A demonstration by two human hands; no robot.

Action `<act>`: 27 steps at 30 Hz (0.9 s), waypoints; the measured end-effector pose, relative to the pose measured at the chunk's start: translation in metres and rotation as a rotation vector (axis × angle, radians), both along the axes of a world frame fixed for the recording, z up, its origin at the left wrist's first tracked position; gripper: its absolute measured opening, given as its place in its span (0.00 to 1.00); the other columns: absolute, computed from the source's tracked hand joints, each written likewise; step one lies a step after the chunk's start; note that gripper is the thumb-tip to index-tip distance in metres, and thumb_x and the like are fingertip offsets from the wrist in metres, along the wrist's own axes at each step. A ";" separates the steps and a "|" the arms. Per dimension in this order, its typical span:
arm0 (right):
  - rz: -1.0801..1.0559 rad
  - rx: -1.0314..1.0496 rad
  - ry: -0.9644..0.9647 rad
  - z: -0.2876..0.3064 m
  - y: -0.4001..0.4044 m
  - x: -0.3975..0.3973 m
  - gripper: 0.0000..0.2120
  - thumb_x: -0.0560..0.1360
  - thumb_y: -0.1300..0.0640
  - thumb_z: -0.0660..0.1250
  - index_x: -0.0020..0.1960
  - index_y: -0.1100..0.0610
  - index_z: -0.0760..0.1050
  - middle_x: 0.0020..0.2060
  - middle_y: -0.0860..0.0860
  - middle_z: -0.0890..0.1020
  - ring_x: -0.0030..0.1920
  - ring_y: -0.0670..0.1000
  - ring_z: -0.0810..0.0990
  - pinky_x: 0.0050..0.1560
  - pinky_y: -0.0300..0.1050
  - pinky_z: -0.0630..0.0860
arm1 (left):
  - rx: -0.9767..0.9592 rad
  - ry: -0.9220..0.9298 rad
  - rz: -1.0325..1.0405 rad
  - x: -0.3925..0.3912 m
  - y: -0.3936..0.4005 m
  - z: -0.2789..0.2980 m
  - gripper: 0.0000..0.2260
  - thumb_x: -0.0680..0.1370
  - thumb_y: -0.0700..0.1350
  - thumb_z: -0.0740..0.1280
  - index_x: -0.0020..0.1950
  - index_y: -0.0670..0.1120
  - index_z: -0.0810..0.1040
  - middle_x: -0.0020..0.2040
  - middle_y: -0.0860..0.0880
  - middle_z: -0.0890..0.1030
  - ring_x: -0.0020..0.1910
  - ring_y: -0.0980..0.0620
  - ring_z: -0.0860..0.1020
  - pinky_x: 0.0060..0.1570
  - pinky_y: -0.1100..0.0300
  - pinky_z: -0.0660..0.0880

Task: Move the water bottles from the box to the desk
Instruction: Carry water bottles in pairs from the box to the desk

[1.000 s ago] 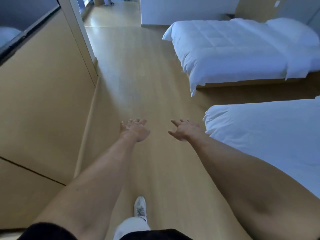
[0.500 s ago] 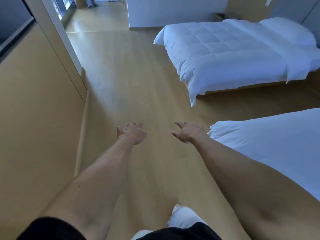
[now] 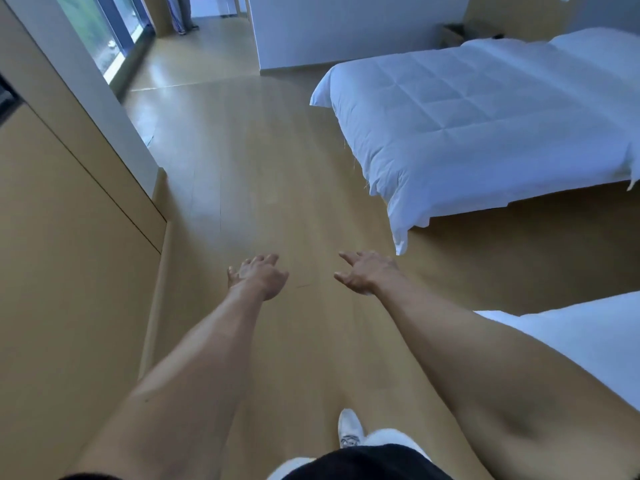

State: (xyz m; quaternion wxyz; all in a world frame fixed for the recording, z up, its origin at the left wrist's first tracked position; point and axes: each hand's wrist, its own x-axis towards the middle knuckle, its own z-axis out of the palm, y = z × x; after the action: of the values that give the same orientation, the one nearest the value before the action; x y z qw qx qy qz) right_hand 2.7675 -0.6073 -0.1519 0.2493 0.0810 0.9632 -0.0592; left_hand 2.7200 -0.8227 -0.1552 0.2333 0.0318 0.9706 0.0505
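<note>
Since the earlier frames the far bed [image 3: 485,126] is sitting lower and closer in the head view and a window [image 3: 100,36] is coming into sight beyond the wall corner, so the person is evidently walking forward, a white shoe [image 3: 349,427] now stepping out below. No water bottles, box or desk are showing anywhere, so where they are cannot be told; by my judgement this is the walk toward one of them. Both arms are reaching out in front over the wooden floor [image 3: 259,174], short of the far bed's near corner. Left hand [image 3: 259,275] is hanging palm down with fingers loosely curled and slightly apart, holding nothing; right hand [image 3: 367,271] is likewise empty, fingers spread and relaxed, nearer that corner. A second bed [image 3: 588,341] is lying nearer than the far bed, just beside the right forearm, and a tan wall panel [image 3: 69,271] is running along the other side of the aisle. Risk ahead, as I judge it: the passage is narrowing between panel and beds, so a knee or shin could be catching the far bed's overhanging duvet corner.
</note>
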 end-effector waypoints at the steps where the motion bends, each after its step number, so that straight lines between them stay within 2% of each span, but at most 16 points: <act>1: 0.009 0.002 0.001 0.002 0.005 -0.020 0.31 0.80 0.33 0.51 0.80 0.40 0.49 0.80 0.50 0.57 0.79 0.54 0.56 0.75 0.58 0.58 | 0.008 0.010 0.006 -0.019 0.007 0.002 0.26 0.82 0.59 0.56 0.80 0.57 0.59 0.81 0.51 0.60 0.79 0.46 0.58 0.77 0.41 0.52; 10: 0.071 -0.002 0.011 0.001 0.025 -0.189 0.31 0.79 0.33 0.52 0.79 0.40 0.51 0.79 0.50 0.58 0.78 0.54 0.57 0.74 0.59 0.60 | 0.024 0.010 0.045 -0.177 0.030 0.001 0.25 0.82 0.58 0.55 0.80 0.57 0.59 0.81 0.51 0.60 0.79 0.46 0.58 0.77 0.41 0.52; 17: 0.042 0.041 0.010 -0.004 0.030 -0.341 0.31 0.80 0.34 0.52 0.80 0.41 0.51 0.80 0.51 0.56 0.79 0.54 0.56 0.75 0.58 0.58 | 0.053 0.031 0.021 -0.343 0.032 -0.014 0.26 0.83 0.59 0.54 0.80 0.56 0.58 0.81 0.51 0.60 0.78 0.46 0.60 0.76 0.42 0.54; 23: 0.020 0.073 0.003 0.016 0.015 -0.479 0.31 0.80 0.34 0.51 0.80 0.41 0.49 0.80 0.51 0.56 0.79 0.55 0.56 0.76 0.61 0.55 | 0.064 0.020 -0.051 -0.486 0.026 0.004 0.25 0.83 0.59 0.54 0.80 0.57 0.58 0.81 0.51 0.60 0.78 0.44 0.61 0.76 0.41 0.54; 27: 0.001 0.052 0.013 0.026 0.014 -0.554 0.31 0.80 0.35 0.52 0.80 0.41 0.49 0.80 0.51 0.56 0.79 0.55 0.56 0.75 0.60 0.58 | 0.066 0.020 -0.078 -0.559 0.028 0.013 0.25 0.83 0.58 0.54 0.80 0.57 0.58 0.81 0.51 0.60 0.78 0.44 0.61 0.76 0.41 0.54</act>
State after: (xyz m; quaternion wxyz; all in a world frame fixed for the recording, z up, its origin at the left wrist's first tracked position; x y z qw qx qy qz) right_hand 2.2140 -0.5933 -0.1260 0.2407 0.0868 0.9661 -0.0346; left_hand 2.1610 -0.7950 -0.1424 0.2241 0.0777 0.9687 0.0729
